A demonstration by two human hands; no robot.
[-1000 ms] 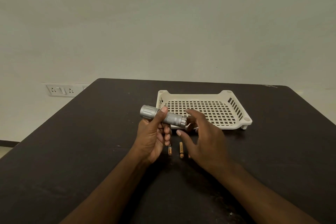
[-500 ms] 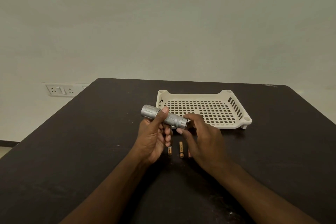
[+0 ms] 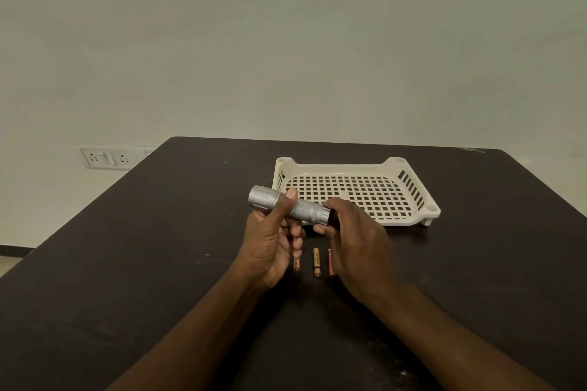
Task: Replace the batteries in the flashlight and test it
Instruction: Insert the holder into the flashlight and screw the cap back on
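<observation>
A cream tray (image 3: 355,165) with a floor full of little holes sits near the far edge of the dark table (image 3: 143,263). It has nothing in it. A white wall plug plate (image 3: 103,158) is on the wall past the table's left edge.

I count one flashlight, one tray and three batteries (image 3: 316,262). The batteries lie side by side on the table, between my two hands and under them. My hands hide part of the left one and the right one.

My left hand (image 3: 273,247) is curled around the silver flashlight (image 3: 287,207), thumb pressed on top. I hold it up above the table, in front of the tray's near edge, with its fat end pointing left. My right hand (image 3: 355,241) has its fingers closed around the flashlight's thin end.
</observation>
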